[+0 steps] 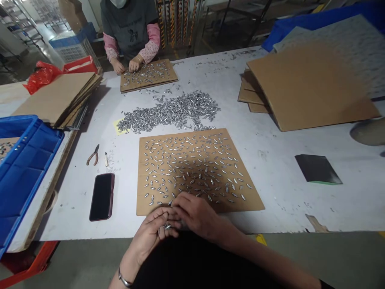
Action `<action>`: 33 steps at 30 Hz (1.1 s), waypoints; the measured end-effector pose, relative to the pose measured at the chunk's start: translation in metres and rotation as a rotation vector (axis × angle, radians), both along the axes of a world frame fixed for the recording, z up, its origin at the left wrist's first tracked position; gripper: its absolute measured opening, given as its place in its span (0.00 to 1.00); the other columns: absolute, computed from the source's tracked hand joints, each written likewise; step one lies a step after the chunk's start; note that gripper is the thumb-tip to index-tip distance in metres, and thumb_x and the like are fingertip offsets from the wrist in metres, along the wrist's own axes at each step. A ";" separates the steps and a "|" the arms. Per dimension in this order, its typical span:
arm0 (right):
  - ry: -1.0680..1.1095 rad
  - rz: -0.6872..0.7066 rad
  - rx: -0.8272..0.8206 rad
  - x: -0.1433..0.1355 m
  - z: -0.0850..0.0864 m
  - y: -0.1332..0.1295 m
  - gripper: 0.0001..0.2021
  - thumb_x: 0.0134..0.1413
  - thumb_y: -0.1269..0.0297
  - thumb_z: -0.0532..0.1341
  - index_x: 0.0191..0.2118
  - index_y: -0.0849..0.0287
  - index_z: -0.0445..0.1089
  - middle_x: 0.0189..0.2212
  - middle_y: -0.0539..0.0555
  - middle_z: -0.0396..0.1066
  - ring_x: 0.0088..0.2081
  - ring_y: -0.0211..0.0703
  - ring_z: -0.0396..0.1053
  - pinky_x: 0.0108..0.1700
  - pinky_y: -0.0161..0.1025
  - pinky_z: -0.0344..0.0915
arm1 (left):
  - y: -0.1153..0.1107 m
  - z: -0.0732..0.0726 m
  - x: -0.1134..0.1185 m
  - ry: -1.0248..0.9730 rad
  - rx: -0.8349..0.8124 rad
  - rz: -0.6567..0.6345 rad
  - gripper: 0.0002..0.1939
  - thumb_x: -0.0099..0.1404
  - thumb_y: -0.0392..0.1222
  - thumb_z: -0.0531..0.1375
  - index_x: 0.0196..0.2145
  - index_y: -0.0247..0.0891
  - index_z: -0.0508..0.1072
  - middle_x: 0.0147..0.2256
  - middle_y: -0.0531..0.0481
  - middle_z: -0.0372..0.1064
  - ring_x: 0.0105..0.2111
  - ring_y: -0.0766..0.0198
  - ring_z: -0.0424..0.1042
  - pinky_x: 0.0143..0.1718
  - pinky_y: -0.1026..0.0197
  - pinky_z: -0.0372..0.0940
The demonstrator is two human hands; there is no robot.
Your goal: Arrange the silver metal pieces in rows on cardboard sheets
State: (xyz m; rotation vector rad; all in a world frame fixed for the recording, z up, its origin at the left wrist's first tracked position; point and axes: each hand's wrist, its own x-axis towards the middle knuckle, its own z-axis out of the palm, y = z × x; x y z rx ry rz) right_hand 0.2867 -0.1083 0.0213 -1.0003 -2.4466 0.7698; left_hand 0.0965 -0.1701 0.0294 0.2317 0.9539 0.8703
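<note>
Metal pieces [167, 226] sit in left hand [148, 233], grip cupped, likely against spills; right hand [197, 213] fingertips bunched beside it, any pinch unclear. Cardboard sheet [252, 202] just beyond grip, handy.

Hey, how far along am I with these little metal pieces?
The near cardboard sheet already looks mostly filled with spaced-out pieces. Your left hand cups a few more, your right hand at its fingers. The big loose pile beyond the sheet seems left to lay out.
</note>
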 end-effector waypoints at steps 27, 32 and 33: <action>-0.454 -0.254 0.025 -0.032 -0.021 0.039 0.12 0.68 0.70 0.53 0.37 0.59 0.73 0.36 0.58 0.74 0.35 0.43 0.72 0.35 0.35 0.61 | -0.004 -0.007 -0.029 0.064 -0.006 0.326 0.09 0.61 0.38 0.69 0.38 0.31 0.78 0.37 0.42 0.76 0.32 0.66 0.74 0.33 0.66 0.69; -0.195 -0.018 0.073 -0.028 -0.005 0.014 0.12 0.71 0.66 0.52 0.41 0.58 0.73 0.37 0.56 0.74 0.39 0.42 0.70 0.42 0.36 0.62 | -0.013 -0.001 -0.018 -0.024 -0.060 0.241 0.16 0.68 0.46 0.64 0.46 0.30 0.77 0.43 0.37 0.77 0.42 0.55 0.77 0.43 0.56 0.73; -0.149 0.085 0.081 -0.028 -0.002 0.006 0.10 0.71 0.65 0.54 0.42 0.58 0.73 0.39 0.55 0.74 0.41 0.42 0.70 0.43 0.37 0.62 | -0.015 0.000 -0.015 -0.057 -0.072 0.227 0.17 0.69 0.47 0.63 0.48 0.31 0.77 0.43 0.38 0.77 0.43 0.55 0.77 0.45 0.55 0.72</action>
